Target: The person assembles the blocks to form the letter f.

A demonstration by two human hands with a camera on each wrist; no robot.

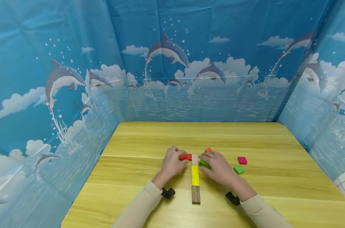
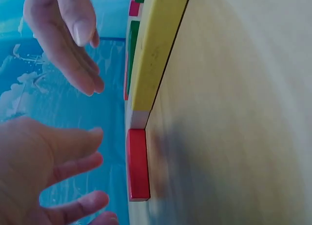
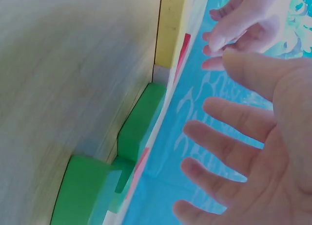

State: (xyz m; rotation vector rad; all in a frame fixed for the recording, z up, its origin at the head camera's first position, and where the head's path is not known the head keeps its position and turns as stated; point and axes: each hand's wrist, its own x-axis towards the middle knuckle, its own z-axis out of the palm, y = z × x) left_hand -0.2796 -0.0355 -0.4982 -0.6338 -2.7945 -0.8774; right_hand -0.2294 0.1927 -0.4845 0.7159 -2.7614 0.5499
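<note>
My left hand [image 1: 173, 162] hovers just over a red block [image 1: 185, 157], which lies against the left side of a short white block [image 1: 194, 159]. In the left wrist view its fingers are relaxed and apart from that red block [image 2: 138, 165]. Right of the white block, a green block [image 1: 204, 163] sits partly hidden by my right hand [image 1: 218, 167]. The right wrist view shows this hand's fingers spread above the green block [image 3: 141, 120], holding nothing. From the white block, a yellow block [image 1: 195, 175] and then a brown wood-grain block [image 1: 195, 194] run toward me in a line.
Beyond the right hand lies an orange block [image 1: 208, 149]. Farther right are a magenta block [image 1: 242, 160] and another green block [image 1: 238, 170]. Blue dolphin-print curtains [image 1: 172, 95] enclose the back and sides of the wooden table [image 1: 138, 142].
</note>
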